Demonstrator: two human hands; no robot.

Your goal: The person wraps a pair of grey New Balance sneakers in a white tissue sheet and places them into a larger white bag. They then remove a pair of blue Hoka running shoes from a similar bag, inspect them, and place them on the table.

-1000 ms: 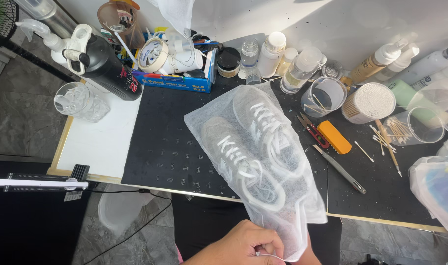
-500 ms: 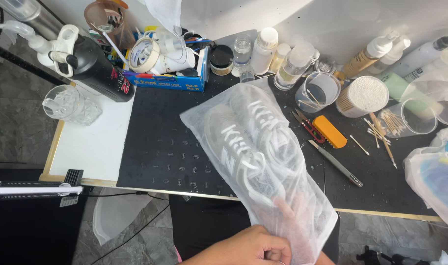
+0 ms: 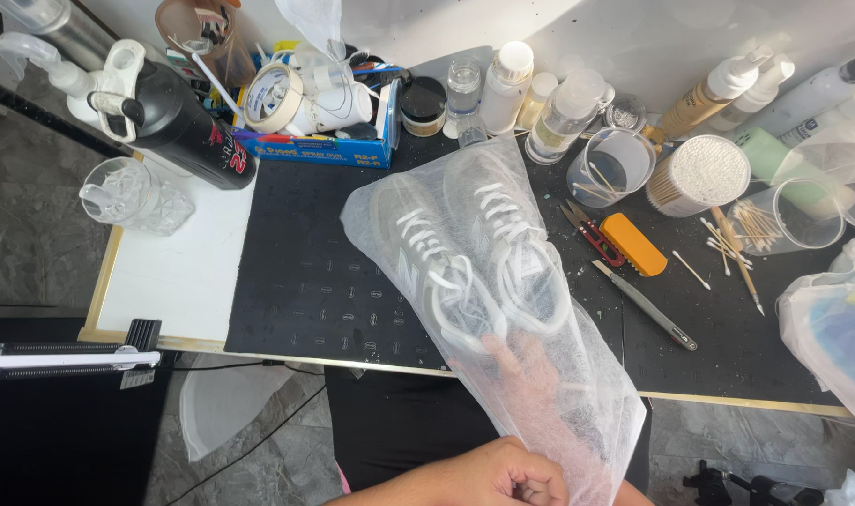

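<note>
A translucent white fabric bag (image 3: 558, 394) lies slanted on the black work mat (image 3: 305, 281), its open end hanging over the table's front edge. Inside it is a pair of white and grey sneakers (image 3: 465, 253) with white laces, toes pointing away from me. My left hand (image 3: 488, 478) is at the bottom of the view, closed on the bag's open end. My right hand (image 3: 530, 375) is inside the bag and shows only dimly through the fabric. Its fingers are stretched out just behind the sneakers' heels.
Bottles, jars and a blue box with a tape roll (image 3: 273, 98) crowd the back of the table. Red scissors (image 3: 587, 230), an orange block (image 3: 633, 244), a metal tool (image 3: 647, 305) and cotton swabs lie right of the bag. A black bottle (image 3: 179, 122) and clear cup (image 3: 127, 192) stand left.
My right hand has slid further up inside the bag toward the sneakers' heels. My left hand stays closed on the bag's open end.
</note>
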